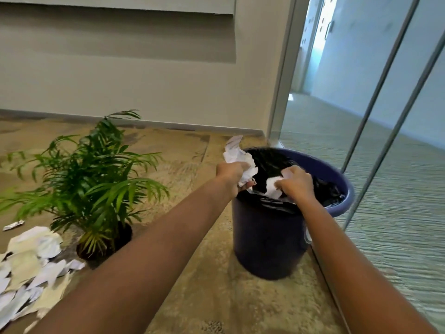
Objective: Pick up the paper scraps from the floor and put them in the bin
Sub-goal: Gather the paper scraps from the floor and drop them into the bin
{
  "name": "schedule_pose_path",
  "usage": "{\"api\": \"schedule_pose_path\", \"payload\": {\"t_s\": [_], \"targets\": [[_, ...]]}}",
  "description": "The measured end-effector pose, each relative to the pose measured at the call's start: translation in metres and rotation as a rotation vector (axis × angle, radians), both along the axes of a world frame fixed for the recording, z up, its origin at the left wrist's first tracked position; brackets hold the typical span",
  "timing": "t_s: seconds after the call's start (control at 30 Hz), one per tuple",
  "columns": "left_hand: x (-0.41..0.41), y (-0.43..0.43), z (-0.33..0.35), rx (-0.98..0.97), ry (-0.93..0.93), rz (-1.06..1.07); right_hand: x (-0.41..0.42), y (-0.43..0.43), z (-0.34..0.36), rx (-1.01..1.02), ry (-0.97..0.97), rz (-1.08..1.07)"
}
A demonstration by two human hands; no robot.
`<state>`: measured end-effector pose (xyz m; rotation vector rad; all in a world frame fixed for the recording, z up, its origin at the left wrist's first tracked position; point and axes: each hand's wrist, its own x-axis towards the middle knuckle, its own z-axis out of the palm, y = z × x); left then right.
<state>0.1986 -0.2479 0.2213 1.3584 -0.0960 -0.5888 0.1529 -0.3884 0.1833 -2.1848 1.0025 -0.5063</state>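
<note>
While white paper scraps [31,266], flat and crumpled, lie heaped on the tan carpet [216,297] at far left beside a potted palm [91,179], both fists are at the bin [269,237]. Left hand [232,174] clenches a crumpled wad [238,156] over the left rim, half outside the mouth; judged to need a shift rightward before release. Bin body: round, dark blue plastic, glossy black liner [272,162]. Right hand [297,183] grips a smaller wad [274,188] squarely above the opening, so it is the better placed to drop. Glass wall [325,131] stands just right.

Bright daylight (from right), soft blur, edges bowed
</note>
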Motion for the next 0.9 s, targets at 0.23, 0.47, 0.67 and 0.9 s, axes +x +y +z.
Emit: {"api": "schedule_pose_path", "payload": {"t_s": [0.23,0.47,0.67,0.9], "targets": [[-0.015,-0.036,0.007,0.264,-0.166,-0.171,-0.003,0.001,0.000,0.072,-0.359,-0.053],[-0.008,-0.023,-0.012,0.271,-0.487,-0.117,-0.008,0.002,0.003,-0.021,-0.453,-0.066],[-0.010,0.013,-0.024,0.262,-0.685,-0.056,-0.009,0.010,0.005,-0.114,-0.347,0.001],[-0.005,0.076,-0.053,0.447,-0.889,-0.077,-0.012,0.026,0.011,-0.300,-0.193,0.069]]}}
